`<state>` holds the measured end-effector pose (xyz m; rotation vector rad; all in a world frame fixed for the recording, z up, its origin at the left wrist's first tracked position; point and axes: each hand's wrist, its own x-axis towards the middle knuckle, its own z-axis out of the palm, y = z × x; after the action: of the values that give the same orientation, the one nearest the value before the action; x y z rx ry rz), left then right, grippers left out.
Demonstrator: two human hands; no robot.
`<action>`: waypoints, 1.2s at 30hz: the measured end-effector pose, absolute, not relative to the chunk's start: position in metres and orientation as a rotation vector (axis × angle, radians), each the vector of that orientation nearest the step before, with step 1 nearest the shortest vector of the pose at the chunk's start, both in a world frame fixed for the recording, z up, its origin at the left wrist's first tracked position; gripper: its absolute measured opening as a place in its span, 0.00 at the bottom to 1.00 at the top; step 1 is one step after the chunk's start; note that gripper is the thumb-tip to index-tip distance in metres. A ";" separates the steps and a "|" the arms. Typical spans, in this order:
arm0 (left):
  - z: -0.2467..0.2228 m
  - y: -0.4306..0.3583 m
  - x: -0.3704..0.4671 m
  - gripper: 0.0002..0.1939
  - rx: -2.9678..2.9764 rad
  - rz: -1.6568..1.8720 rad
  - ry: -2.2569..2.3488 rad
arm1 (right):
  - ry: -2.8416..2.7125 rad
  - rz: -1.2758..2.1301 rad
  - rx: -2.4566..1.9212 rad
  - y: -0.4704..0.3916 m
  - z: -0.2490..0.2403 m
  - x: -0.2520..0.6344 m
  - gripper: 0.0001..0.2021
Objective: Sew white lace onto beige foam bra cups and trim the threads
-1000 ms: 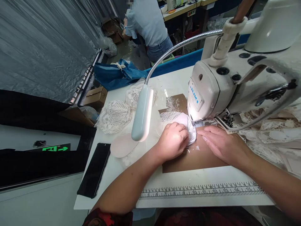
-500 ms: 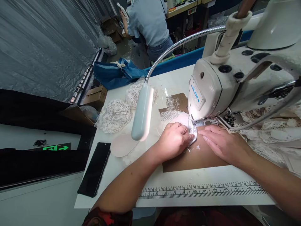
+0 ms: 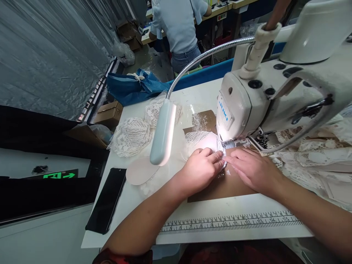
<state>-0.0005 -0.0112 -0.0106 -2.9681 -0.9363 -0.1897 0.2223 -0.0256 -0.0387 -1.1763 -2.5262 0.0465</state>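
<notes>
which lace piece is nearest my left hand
The part-pink lace piece at the left hand; other lace lies by the lamp head or beyond the right hand.

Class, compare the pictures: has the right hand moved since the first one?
Yes. Judged against the sewing machine, the right hand has shifted slightly left, its fingertips now closer to the left hand.

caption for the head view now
Two hands guide lace fabric at a JUKI sewing machine beneath a lamp's flexible neck

Right of the sewing machine's (image 3: pixel 233 106) needle end, lace (image 3: pixel 310 146) runs past the frame edge; beyond the machine, a co-worker's (image 3: pixel 177 29) head is cut off.
</notes>
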 end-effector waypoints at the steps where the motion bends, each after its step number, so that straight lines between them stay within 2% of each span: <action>1: -0.010 -0.012 0.000 0.16 -2.963 -0.189 -0.956 | -2.529 0.005 -1.157 -0.026 -0.039 0.222 0.19; 6: -0.007 -0.015 0.007 0.17 -2.967 -0.189 -1.024 | -2.479 -0.135 -1.125 -0.027 -0.042 0.223 0.18; 15: -0.004 -0.006 0.011 0.21 -3.002 -0.177 -1.189 | -2.400 -0.152 -1.318 -0.022 -0.050 0.223 0.20; 21: -0.006 -0.001 0.010 0.25 -3.024 -0.185 -1.242 | -2.441 -0.150 -1.186 -0.022 -0.042 0.224 0.18; 36: -0.012 0.009 0.004 0.22 -2.958 -0.305 -1.251 | -2.490 -0.029 -1.239 -0.022 -0.036 0.219 0.17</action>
<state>0.0040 0.0089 -0.0118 -2.9576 -1.2510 -0.3050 0.2188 -0.0222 -0.0358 -1.2391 -2.4898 -0.0292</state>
